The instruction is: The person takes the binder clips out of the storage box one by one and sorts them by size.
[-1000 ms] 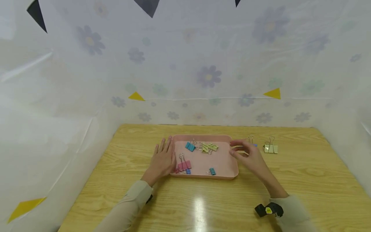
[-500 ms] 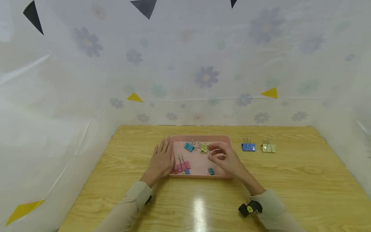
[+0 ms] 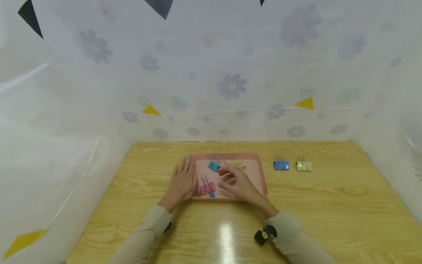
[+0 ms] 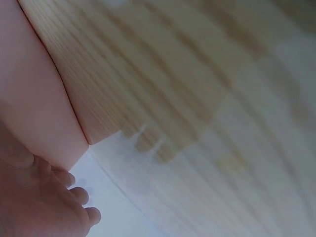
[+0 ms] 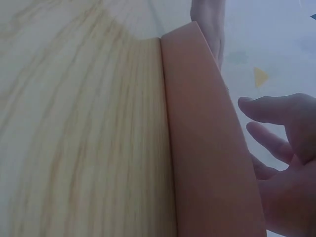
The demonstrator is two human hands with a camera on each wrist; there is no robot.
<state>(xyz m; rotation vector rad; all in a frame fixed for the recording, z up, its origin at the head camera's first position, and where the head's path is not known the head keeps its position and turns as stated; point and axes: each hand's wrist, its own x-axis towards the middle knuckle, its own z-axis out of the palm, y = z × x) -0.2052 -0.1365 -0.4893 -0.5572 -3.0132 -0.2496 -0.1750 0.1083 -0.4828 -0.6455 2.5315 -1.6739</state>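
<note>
A shallow pink tray lies on the wooden table with binder clips inside. My left hand rests along its left side, fingers straight. Over the middle of the tray, my right hand has its fingers loosely bent and apart, with nothing between them. Its fingertips are near a teal binder clip and yellow-green clips. A pink binder clip and a small blue clip lie close to my left hand. The right hand covers the small teal clip at the tray's front.
To the right of the tray, a large blue binder clip and a large pale yellow one stand on the table. A white flowered sheet surrounds the table at the back and sides.
My right hand has moved left from the tray's right rim to over its middle, uncovering the large blue clip on the table. The left hand stays in place.
</note>
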